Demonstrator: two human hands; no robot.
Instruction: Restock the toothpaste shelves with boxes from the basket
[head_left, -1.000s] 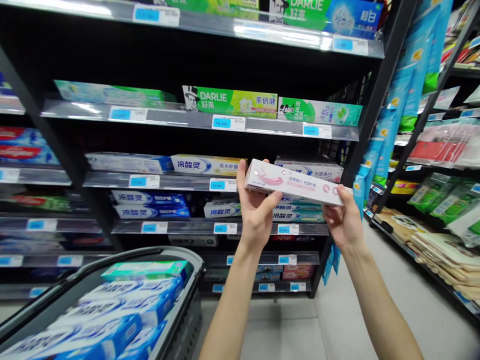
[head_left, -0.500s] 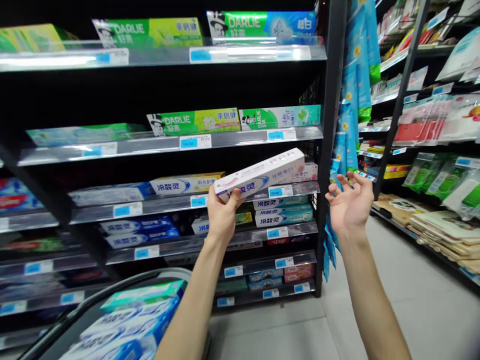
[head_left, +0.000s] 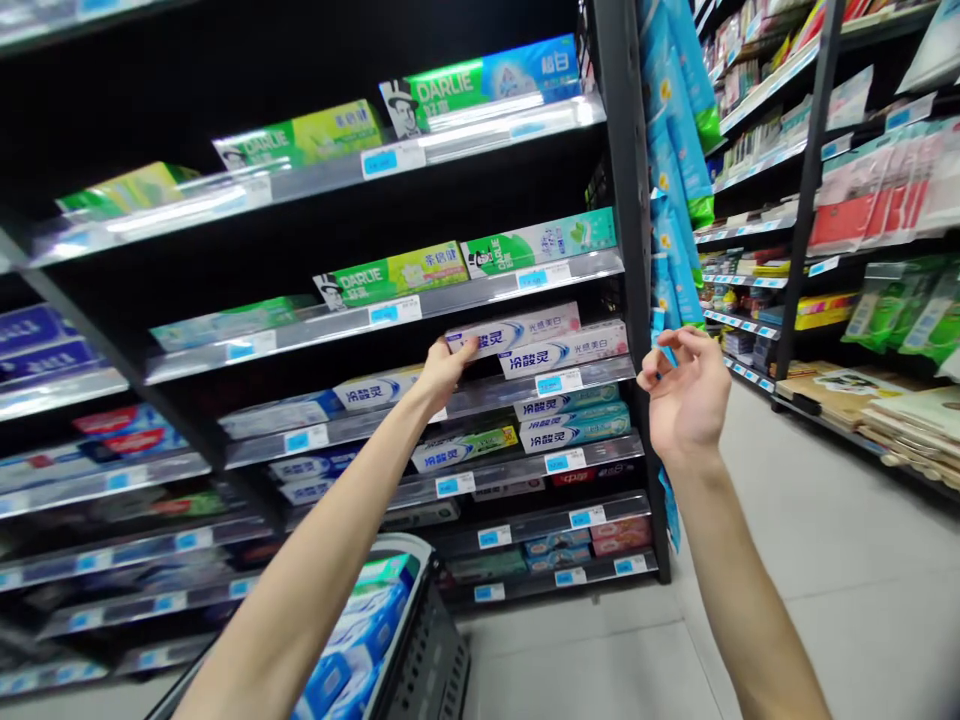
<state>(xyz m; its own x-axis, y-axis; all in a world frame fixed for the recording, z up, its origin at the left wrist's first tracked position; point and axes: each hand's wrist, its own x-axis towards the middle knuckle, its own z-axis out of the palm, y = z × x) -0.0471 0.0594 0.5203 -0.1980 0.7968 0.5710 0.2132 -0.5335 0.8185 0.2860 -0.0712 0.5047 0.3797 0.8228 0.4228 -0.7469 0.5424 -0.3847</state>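
Observation:
My left hand [head_left: 448, 366] reaches to the shelf and grips the left end of a pale pink and white toothpaste box [head_left: 529, 330]. That box is level, just above and a little left of a matching toothpaste box [head_left: 564, 350] on the shelf; whether the two touch I cannot tell. My right hand [head_left: 686, 395] is raised beside the rack's dark upright post [head_left: 626, 200], palm turned up and fingers loosely curled apart, with nothing in it. Below my left arm stands a dark basket [head_left: 439, 640] holding several blue and green toothpaste boxes [head_left: 360, 640].
Green Darlie toothpaste boxes [head_left: 394, 275] lie on the shelves above, and teal boxes [head_left: 574, 425] on the one below. Blue hanging packets [head_left: 675, 150] line the post. Across the grey floor aisle [head_left: 810, 560] stands another rack with flat brown goods [head_left: 862, 395].
My left hand has carried the toothpaste box back to the shelf, turning it from a slant to level. My right hand stays raised by the post. The view has shifted and tilted.

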